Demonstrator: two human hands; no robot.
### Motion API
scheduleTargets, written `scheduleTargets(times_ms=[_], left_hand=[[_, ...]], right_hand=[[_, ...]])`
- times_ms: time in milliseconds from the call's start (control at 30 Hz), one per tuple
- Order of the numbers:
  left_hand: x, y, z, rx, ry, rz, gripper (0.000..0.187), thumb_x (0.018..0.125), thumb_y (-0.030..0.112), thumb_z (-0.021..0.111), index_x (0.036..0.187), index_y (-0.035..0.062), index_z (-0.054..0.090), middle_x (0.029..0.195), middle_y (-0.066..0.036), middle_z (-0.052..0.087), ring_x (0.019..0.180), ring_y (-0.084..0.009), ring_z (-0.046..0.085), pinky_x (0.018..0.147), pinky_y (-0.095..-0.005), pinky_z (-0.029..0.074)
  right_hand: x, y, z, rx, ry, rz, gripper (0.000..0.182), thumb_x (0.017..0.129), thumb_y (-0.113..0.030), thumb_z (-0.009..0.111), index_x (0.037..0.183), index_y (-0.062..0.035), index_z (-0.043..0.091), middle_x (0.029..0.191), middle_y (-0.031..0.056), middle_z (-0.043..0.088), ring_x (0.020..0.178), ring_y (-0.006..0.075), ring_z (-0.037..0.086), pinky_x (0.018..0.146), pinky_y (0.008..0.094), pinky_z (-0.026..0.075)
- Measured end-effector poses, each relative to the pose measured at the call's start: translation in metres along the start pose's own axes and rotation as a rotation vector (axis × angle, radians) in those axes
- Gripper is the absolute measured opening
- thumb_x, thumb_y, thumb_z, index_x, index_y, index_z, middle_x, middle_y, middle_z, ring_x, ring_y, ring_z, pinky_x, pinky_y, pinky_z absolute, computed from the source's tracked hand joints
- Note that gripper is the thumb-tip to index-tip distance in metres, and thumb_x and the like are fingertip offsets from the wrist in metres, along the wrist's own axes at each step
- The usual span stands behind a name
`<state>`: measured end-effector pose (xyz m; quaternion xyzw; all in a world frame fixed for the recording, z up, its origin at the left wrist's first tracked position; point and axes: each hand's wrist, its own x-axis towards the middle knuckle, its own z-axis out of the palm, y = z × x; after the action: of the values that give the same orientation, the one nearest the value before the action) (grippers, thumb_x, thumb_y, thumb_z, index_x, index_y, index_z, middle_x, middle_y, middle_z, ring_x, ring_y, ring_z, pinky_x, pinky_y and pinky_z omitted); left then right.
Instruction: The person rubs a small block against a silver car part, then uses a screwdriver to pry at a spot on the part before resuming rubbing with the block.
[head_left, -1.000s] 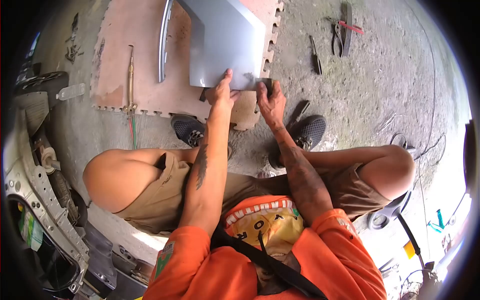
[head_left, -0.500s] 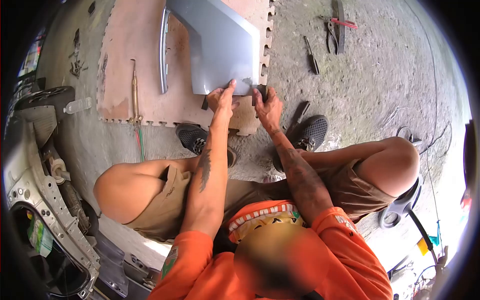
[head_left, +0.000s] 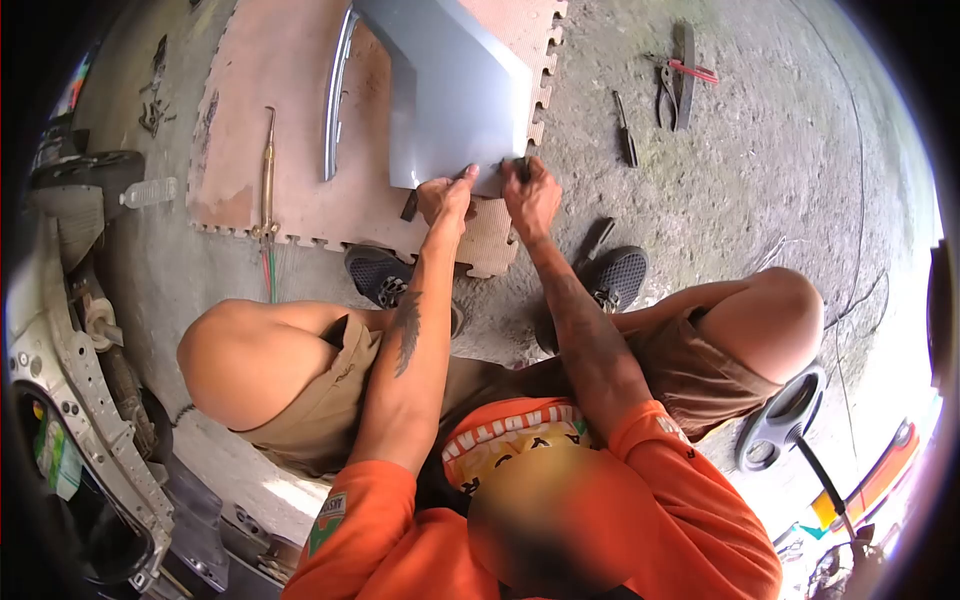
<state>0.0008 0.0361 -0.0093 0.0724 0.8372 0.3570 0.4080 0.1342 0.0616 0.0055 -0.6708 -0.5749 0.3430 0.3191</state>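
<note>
A silver-grey car fender point(head_left: 460, 105) lies on the foam mat, its narrow end toward me. My left hand point(head_left: 445, 197) grips that near edge, thumb on top and fingers curled below. At the corner to its right, my right hand point(head_left: 532, 195) is closed on a small dark block point(head_left: 521, 168), which overlaps the fender's painted surface there. Part of the block is hidden by the fingers. A dark flat piece point(head_left: 409, 206) pokes out from under the near edge, left of my left hand.
The pink foam mat point(head_left: 290, 60) also bears a curved trim strip point(head_left: 338, 100) and a brass gas torch point(head_left: 268, 185) with hoses. Right of it lie a screwdriver point(head_left: 626, 130), pliers point(head_left: 667, 95) and a dark-handled tool point(head_left: 598, 238). Car body parts point(head_left: 90, 390) stand at left.
My right hand has brought the dark block from beside the fender's corner onto its surface, over a scuffed patch that showed before. My left hand keeps its grip; the view has shifted slightly.
</note>
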Motion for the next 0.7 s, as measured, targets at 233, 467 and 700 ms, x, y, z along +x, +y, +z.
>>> scheduleTargets(times_ms=[233, 467, 700], left_hand=[[-0.021, 0.018, -0.003, -0.069, 0.022, -0.082, 0.033, 0.079, 0.025, 0.088, 0.082, -0.0019, 0.069, 0.087, -0.012, 0.069, 0.07, -0.0218, 0.067, 0.055, -0.0391, 0.059], [-0.019, 0.009, 0.003, -0.329, 0.029, -0.054, 0.041, 0.073, 0.024, 0.092, 0.098, -0.0011, 0.071, 0.089, -0.01, 0.07, 0.063, -0.02, 0.063, 0.045, -0.0369, 0.053], [-0.015, -0.01, 0.021, -0.549, -0.058, -0.127, 0.035, 0.081, 0.031, 0.086, 0.103, 0.0083, 0.07, 0.087, -0.006, 0.069, 0.064, -0.0194, 0.06, 0.057, -0.0383, 0.051]], right_hand=[[-0.016, 0.011, -0.001, -0.035, -0.011, 0.043, 0.027, 0.085, -0.029, 0.073, 0.082, -0.0023, 0.066, 0.075, 0.0235, 0.068, 0.075, 0.0447, 0.068, 0.068, 0.0471, 0.052], [-0.02, 0.014, -0.001, 0.021, -0.007, 0.081, 0.031, 0.085, -0.031, 0.072, 0.085, -0.001, 0.066, 0.08, 0.0244, 0.069, 0.08, 0.0438, 0.069, 0.074, 0.0491, 0.053], [-0.009, 0.021, -0.004, 0.032, -0.071, 0.079, 0.033, 0.087, -0.036, 0.071, 0.089, -0.0033, 0.068, 0.079, 0.0206, 0.071, 0.078, 0.0415, 0.07, 0.071, 0.0479, 0.054]])
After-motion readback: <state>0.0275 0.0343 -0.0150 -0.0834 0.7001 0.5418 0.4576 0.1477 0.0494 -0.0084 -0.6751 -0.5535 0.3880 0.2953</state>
